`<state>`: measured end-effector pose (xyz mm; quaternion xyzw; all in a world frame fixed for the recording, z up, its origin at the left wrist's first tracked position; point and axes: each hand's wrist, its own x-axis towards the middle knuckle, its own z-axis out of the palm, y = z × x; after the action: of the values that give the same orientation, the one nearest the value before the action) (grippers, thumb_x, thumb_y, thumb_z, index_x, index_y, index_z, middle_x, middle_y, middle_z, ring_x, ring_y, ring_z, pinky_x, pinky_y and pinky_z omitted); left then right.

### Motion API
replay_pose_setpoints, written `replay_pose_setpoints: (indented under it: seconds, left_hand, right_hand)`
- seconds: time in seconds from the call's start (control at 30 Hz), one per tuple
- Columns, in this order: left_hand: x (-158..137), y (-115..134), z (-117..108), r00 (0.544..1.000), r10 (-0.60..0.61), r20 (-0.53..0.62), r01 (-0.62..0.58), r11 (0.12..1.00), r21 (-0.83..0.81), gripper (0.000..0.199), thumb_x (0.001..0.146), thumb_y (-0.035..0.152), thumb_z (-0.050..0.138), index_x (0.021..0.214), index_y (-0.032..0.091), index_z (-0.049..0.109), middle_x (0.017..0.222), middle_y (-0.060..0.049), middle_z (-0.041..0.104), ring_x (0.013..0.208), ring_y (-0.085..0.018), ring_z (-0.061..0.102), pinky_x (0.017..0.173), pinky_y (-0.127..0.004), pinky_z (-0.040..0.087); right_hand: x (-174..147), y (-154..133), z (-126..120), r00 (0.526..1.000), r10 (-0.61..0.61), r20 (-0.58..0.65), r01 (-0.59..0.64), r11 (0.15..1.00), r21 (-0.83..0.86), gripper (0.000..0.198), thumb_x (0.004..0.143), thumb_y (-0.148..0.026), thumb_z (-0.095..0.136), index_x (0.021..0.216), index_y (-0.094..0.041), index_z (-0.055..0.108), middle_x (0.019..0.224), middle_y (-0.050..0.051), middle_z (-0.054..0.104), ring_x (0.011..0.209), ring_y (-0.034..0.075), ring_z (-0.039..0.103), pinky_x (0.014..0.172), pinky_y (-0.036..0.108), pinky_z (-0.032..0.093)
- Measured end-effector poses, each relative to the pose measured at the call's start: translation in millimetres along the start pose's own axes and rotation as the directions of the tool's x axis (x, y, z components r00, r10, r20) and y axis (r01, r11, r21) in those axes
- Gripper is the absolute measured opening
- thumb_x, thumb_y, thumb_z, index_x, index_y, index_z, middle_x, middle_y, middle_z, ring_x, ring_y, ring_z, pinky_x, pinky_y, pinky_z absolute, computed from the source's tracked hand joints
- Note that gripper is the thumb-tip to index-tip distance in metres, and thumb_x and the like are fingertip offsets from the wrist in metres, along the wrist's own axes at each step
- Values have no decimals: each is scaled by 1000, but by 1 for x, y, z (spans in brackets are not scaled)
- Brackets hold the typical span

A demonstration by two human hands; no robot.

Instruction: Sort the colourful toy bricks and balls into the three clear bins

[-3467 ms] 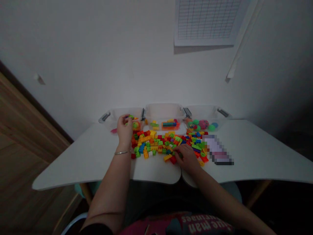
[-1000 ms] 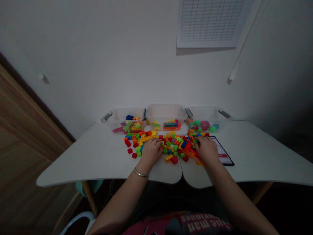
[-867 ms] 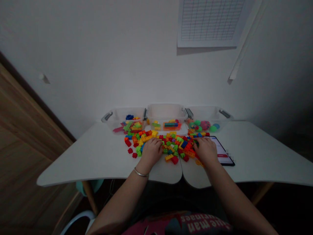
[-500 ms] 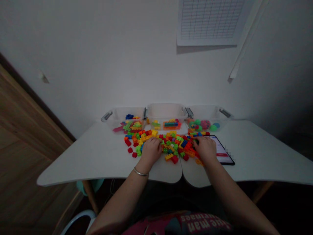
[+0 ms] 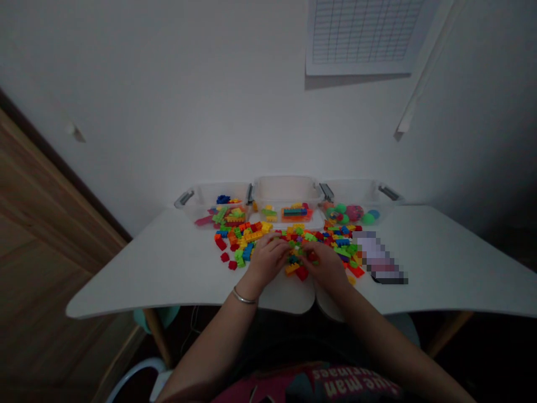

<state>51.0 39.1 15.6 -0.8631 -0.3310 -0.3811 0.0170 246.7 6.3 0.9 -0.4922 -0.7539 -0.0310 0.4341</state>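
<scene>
Left hand, fingers half curled, and right hand, fingers bent inward, nearly meet over a loose pile of multicoloured plastic building bricks on the white tabletop; whether either grips a brick I cannot tell. Three clear plastic bins stand behind the pile

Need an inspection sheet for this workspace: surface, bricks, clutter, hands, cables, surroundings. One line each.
Surface: white table, with a seam and notch at the front edge.
Job's things: loose toy bricks heaped mid-table; behind them, left bin and middle bin hold toy pieces, right bin balls.
Clutter: flat item, pixelated, right of the heap.
Hands: left hand and right hand at the heap, fingertips close together; grip unclear.
Cables: thin cord below the table, left side.
Surroundings: wall behind, gridded sheet on it; wooden panel at left.
</scene>
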Motion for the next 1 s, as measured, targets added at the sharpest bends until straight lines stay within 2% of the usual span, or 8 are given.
replay_pose_setpoints:
  seconds: [0.17, 0.33, 0.6, 0.7, 0.77, 0.83, 0.9, 1.0]
  left_hand:
    - [0, 0, 0, 991, -72, 110, 84, 991, -101, 14, 89, 25, 57, 97, 21, 67, 94, -6, 69, 94, -20, 62, 84, -37, 52]
    - [-2, 0, 2, 981, -163, 108, 182, 962, -202, 8, 83, 25, 64, 90, 20, 66, 88, -5, 69, 85, -18, 64, 77, -33, 52]
    - [-5, -1, 3, 970, -218, 103, 240, 915, -323, 11, 81, 30, 66, 88, 20, 65, 83, -3, 69, 78, -16, 65, 75, -30, 53]
    - [-4, -3, 2, 977, -213, 30, 212, 926, -312, 10, 80, 28, 67, 86, 21, 66, 85, -4, 69, 85, -18, 65, 82, -35, 53]
    - [-3, -6, 2, 966, -257, -42, 228, 913, -339, 9, 80, 27, 66, 87, 21, 66, 88, -5, 69, 88, -19, 65, 85, -36, 52]
    - [-2, -11, 3, 916, -377, -136, 290, 858, -425, 10, 80, 26, 64, 89, 21, 64, 89, -4, 68, 88, -17, 64, 84, -35, 52]
    - [0, -17, 4, 815, -536, -222, 342, 753, -562, 14, 79, 27, 64, 90, 20, 62, 88, -3, 66, 84, -15, 64, 81, -32, 54]
    - [3, -24, -1, 666, -703, -248, 327, 575, -750, 21, 76, 30, 66, 92, 19, 58, 84, -1, 63, 77, -12, 64, 74, -27, 55]
  right_hand:
    - [-6, -5, 8, 986, -167, 18, 167, 986, 3, 7, 89, -20, 57, 88, -23, 64, 101, 7, 73, 92, 20, 67, 82, 35, 51]
    - [-4, -6, 4, 963, -268, -32, 269, 962, 42, 9, 90, -20, 58, 83, -23, 63, 99, 6, 74, 88, 18, 67, 81, 34, 53]
    - [-6, -6, 4, 957, -290, -2, 289, 956, 54, 6, 87, -21, 63, 92, -24, 66, 104, 6, 73, 93, 19, 66, 84, 37, 53]
    - [-5, -5, 3, 962, -272, -6, 272, 961, 39, 6, 86, -23, 64, 91, -23, 66, 102, 6, 73, 93, 20, 66, 85, 39, 52]
    - [-4, -4, 2, 968, -250, -3, 250, 968, 23, 6, 86, -22, 62, 91, -23, 65, 100, 6, 73, 92, 20, 66, 85, 39, 52]
    - [-3, -3, 1, 972, -235, -4, 235, 972, 17, 6, 86, -21, 61, 90, -23, 65, 99, 6, 73, 91, 20, 66, 85, 39, 51]
    - [-3, -2, 1, 973, -231, -4, 231, 973, 22, 6, 86, -21, 61, 90, -22, 65, 98, 6, 74, 90, 20, 66, 84, 39, 52]
    - [-2, 0, 2, 977, -213, 16, 213, 977, 33, 6, 86, -22, 61, 90, -22, 66, 97, 6, 74, 90, 21, 66, 85, 39, 52]
